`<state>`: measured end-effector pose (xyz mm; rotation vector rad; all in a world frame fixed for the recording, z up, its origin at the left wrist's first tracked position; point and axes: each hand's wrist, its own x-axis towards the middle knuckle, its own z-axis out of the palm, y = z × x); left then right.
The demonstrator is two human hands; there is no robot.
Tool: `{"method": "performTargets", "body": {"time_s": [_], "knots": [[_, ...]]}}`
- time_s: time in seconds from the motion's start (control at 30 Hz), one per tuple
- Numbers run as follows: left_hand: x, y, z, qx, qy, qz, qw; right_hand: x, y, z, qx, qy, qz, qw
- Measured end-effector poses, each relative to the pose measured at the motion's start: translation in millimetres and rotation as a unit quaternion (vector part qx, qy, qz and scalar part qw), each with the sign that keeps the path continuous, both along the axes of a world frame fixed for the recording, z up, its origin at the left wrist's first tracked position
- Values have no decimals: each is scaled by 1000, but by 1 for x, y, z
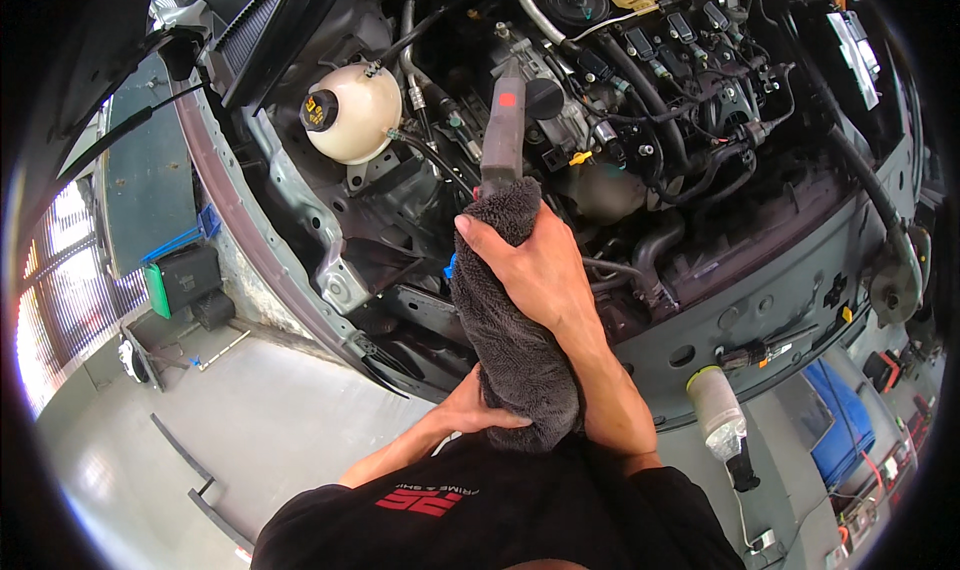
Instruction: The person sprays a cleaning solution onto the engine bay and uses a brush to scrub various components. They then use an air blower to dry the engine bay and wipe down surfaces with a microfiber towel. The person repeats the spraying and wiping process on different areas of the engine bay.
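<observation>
My right hand (545, 275) is wrapped round the upper part of a dark grey fluffy towel (510, 340), thumb across its top. Lower down, close to my chest, my left hand (475, 407) grips the bottom end of the same towel. Out of the towel's far end sticks a grey tapered object (505, 130) with a small red square, pointing into the engine bay. The towel hides the rest of it, so I cannot tell its kind. Beside its tip is a round black cap (544, 99) on the engine (680, 80).
A cream coolant tank (352, 115) with a black cap sits left of the towel. The car's front panel (760, 310) curves along the right. A clear bottle (717, 410) stands past it, near a blue item (838, 425). Grey floor (290, 400) lies at lower left.
</observation>
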<state>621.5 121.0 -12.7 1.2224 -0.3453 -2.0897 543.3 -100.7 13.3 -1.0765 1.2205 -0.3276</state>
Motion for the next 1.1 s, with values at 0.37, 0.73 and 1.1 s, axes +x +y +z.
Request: {"method": "performTargets", "body": {"time_s": [0.37, 0.73, 1.1], "knots": [[-12, 12, 0, 33, 7, 1, 999, 0, 9, 8, -18, 67, 33, 997], [-9, 12, -7, 57, 22, 48, 997, 15, 16, -24, -84, 125, 47, 987], [-22, 33, -7, -22, 24, -19, 999, -7, 36, -1, -20, 134, 58, 989]]}}
